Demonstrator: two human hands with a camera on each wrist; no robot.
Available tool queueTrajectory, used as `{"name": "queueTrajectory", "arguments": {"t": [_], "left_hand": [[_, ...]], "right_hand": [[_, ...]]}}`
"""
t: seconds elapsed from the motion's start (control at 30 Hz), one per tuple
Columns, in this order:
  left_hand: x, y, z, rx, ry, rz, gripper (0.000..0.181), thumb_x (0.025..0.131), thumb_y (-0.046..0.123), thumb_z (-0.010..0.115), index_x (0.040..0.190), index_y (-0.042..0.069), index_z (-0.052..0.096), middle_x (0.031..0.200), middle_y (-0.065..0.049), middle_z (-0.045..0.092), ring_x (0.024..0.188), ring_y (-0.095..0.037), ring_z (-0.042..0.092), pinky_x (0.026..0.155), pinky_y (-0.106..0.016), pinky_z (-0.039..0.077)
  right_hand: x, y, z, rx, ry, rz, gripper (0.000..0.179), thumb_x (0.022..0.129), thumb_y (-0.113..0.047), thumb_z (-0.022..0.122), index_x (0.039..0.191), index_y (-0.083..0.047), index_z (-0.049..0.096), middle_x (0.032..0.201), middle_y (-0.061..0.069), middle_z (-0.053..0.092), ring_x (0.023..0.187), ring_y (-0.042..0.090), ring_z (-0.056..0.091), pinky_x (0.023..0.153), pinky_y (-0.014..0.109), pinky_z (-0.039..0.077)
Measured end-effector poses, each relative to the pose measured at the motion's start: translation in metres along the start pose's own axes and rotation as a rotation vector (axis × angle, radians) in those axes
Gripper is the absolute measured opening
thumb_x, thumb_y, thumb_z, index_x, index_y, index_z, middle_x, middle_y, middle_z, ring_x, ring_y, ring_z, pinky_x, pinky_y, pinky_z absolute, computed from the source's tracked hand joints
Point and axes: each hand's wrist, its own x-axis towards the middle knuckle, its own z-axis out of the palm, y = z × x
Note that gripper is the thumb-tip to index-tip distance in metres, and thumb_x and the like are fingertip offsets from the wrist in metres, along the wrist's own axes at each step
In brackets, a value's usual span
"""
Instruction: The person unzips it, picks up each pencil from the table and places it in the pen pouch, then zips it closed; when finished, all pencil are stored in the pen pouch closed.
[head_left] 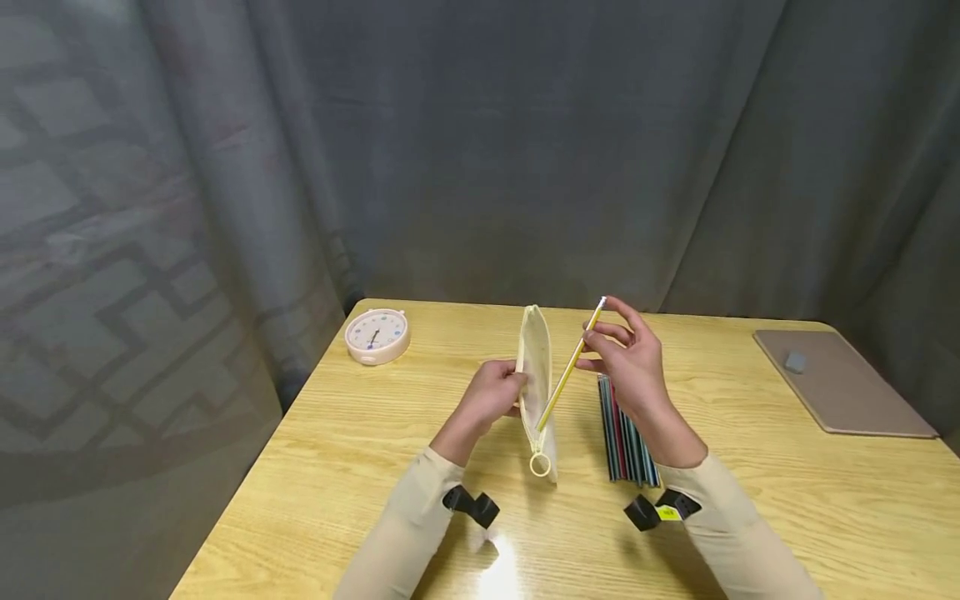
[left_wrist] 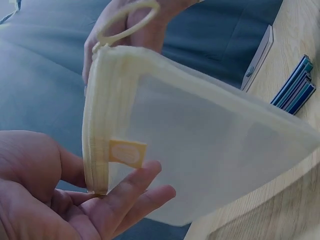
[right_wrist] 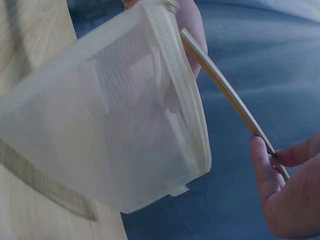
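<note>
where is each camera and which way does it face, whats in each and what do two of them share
Head: worn on the head, facing forward and down over the table; left grip, right grip and both sleeves show.
Left wrist: on the left wrist, facing the pouch; left grip close, part of the right behind.
Right wrist: on the right wrist, facing the pouch and pencil; right grip at lower right, part of the left behind the pouch.
Shared: both wrist views show the pouch, from opposite sides.

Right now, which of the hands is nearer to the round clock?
Left. The left hand holds the pouch right of the clock; the right hand, pinching the pencil, is farther right.
</note>
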Motion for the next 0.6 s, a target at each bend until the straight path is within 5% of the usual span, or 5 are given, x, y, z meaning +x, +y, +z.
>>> {"name": "queueTrajectory", "arguments": {"t": [0.43, 0.6], "left_hand": [[0.0, 0.001, 0.004, 0.015, 0.023, -0.005, 0.033, 0.102, 0.004, 0.051, 0.128, -0.011, 0.066, 0.101, -0.027, 0.071, 0.087, -0.033, 0.073, 0.068, -0.038, 0.066], [-0.002, 0.003, 0.005, 0.059, 0.049, 0.007, 0.03, 0.101, 0.004, 0.053, 0.121, -0.01, 0.07, 0.094, -0.022, 0.072, 0.075, -0.021, 0.069, 0.065, -0.034, 0.065]], "right_hand": [[0.003, 0.002, 0.018, -0.147, -0.028, -0.049, 0.064, 0.095, 0.011, 0.06, 0.154, -0.005, 0.042, 0.096, 0.001, 0.063, 0.073, 0.004, 0.068, 0.063, 0.026, 0.064], [0.004, 0.003, 0.024, -0.237, -0.071, -0.072, 0.065, 0.094, 0.01, 0.06, 0.154, -0.006, 0.042, 0.105, 0.009, 0.061, 0.073, 0.005, 0.068, 0.064, 0.027, 0.065]]}}
